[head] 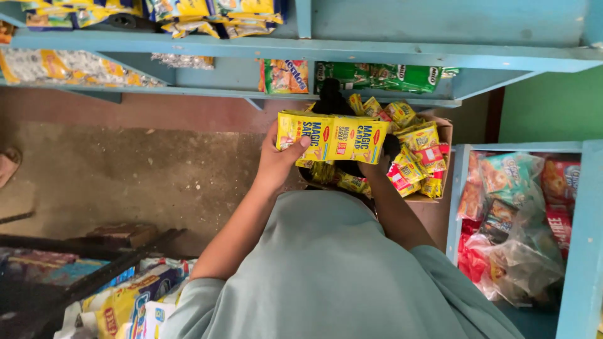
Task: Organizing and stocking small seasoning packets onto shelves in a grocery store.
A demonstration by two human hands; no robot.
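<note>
From up here I see my left hand [281,152] closed on the left end of a yellow strip of sachets [333,137], thumb laid flat over its front. My right hand [379,164] sits at the strip's right end, mostly hidden behind it, so I cannot tell how far its fingers are curled or whether they truly grip. The strip is held level, just above a cardboard box [443,135] filled with more yellow and red sachets [416,157]. Farther off, a blue shelf [264,47] carries green packets [383,76] and other yellow packs. To the right stands another blue shelf unit [581,251] with bagged snacks [515,220]. My grey-green sleeves fill the near part of the view.
</note>
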